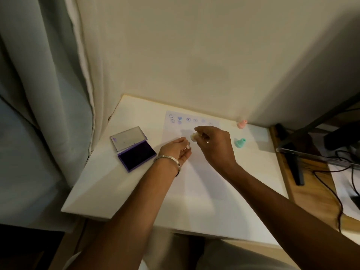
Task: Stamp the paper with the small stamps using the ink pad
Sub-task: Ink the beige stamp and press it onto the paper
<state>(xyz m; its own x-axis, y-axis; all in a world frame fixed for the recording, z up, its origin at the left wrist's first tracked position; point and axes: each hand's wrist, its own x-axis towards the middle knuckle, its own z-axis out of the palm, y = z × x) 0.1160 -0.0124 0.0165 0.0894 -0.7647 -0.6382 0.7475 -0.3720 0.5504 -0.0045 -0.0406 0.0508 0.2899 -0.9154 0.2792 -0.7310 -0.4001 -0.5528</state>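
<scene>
You are working at a white table (116, 184) against a cream wall (194, 45), pale curtain (48, 75) hanging left.

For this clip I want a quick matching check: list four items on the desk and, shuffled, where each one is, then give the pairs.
Things:
1. ink pad
2. pink stamp
3. teal stamp
4. pale stamp

Places:
A. held in the fingers of the right hand, above the paper
B. lying on the desk just right of the paper, nearer the person
C. open on the desk, left of the paper
D. by the wall, beyond the paper's right corner

Pairs: 1-C, 2-D, 3-B, 4-A
</scene>
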